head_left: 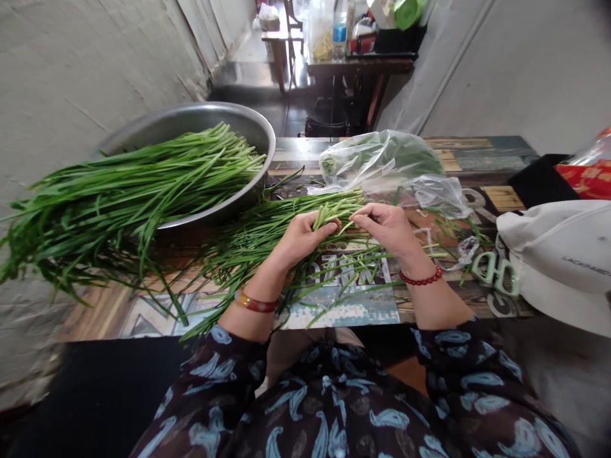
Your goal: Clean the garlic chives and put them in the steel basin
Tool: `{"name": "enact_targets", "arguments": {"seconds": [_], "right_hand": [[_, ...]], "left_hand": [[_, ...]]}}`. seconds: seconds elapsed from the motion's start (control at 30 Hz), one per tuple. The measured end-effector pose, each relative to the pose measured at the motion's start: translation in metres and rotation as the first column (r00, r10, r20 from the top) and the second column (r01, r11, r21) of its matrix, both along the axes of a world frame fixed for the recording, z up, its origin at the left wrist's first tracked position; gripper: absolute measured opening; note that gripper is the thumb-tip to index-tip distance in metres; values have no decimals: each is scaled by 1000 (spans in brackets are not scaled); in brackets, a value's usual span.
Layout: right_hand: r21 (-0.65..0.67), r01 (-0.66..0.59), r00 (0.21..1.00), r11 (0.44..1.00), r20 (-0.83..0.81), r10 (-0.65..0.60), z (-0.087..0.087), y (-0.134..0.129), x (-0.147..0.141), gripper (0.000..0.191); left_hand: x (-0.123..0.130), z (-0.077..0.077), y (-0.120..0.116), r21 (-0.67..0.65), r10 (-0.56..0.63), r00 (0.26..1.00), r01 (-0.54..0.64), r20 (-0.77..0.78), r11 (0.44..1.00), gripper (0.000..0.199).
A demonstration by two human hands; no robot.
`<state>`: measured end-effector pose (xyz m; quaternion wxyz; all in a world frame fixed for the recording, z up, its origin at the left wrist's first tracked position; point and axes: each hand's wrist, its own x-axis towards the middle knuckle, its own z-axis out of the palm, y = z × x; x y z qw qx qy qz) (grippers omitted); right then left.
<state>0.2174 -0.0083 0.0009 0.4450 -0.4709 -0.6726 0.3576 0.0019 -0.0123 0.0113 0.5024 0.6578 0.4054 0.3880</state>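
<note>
My left hand [310, 234] is wrapped round a small bunch of green stalks [334, 210], their pale ends pointing right. Thumb and fingertips of my right hand [382, 224] pinch the end of a stalk beside that bunch. A loose pile of long green leaves [252, 232] lies on the table under and left of my hands. More long greens [181, 172] fill a big metal basin [270, 137] at the left and hang over its rim. Beyond my hands, a clear plastic bag [382, 159] holds further greens.
On the right are green-handled scissors [496, 273], a white cap [563, 254], a black box [541, 181] and a red package [587, 175]. Scraps lie across the patterned table [353, 313]. A farther table [363, 66] carries a bottle [339, 32] and other items.
</note>
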Motion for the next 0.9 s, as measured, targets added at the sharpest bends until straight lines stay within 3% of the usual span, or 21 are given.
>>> {"name": "enact_targets", "arguments": {"seconds": [0.23, 0.37, 0.5, 0.6, 0.7, 0.8, 0.9], "right_hand": [[97, 29, 999, 995, 41, -33, -4, 0, -10, 21], [138, 144, 988, 980, 41, -151, -4, 1, -7, 25], [85, 274, 961, 958, 1, -275, -4, 6, 8, 39], [71, 104, 983, 992, 145, -113, -2, 8, 17, 40], [89, -130, 912, 988, 402, 84, -1, 5, 18, 27], [93, -206, 803, 974, 586, 114, -3, 3, 16, 16], [104, -215, 737, 971, 670, 92, -6, 3, 15, 13]], "left_hand": [[4, -5, -1, -50, -124, 988, 120, -95, 992, 38], [2, -2, -1, 6, -108, 990, 109, -93, 994, 35], [-5, -1, 3, 64, -16, 994, 22, -106, 998, 33], [-10, -2, 7, 102, 72, 994, -63, -82, 993, 34], [-11, -4, 9, 51, 93, 995, -95, 35, 994, 33], [-9, -7, 9, -45, 116, 981, -110, 157, 993, 28], [-7, -8, 8, -107, 194, 963, -177, 185, 978, 28]]}}
